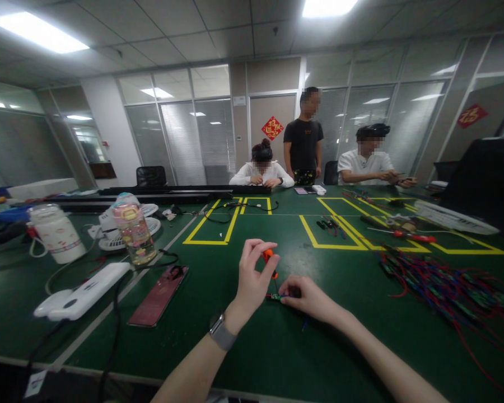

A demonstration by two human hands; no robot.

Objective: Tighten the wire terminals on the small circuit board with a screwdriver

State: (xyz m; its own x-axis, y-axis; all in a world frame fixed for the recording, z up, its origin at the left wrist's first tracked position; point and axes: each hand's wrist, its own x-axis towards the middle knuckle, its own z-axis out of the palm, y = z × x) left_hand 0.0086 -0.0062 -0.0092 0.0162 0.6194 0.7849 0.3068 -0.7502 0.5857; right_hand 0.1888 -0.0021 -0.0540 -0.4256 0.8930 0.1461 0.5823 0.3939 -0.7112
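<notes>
My left hand [252, 277] is raised a little above the green table [277, 347], fingers pinched round an orange-handled tool [269, 258] that points down. My right hand [304, 295] rests on the table just to the right, fingers pressed together on a small green part [275, 296] with thin wires. The tool's tip sits close above that part. A grey watch [222, 333] is on my left wrist.
A dark red phone [159, 295], a white power bank [84, 291], a clear bottle [133, 229] and a white jug [56, 232] lie to the left. A heap of red and blue wires [437, 285] and screwdrivers [407, 235] are at right. Three people are at the far end.
</notes>
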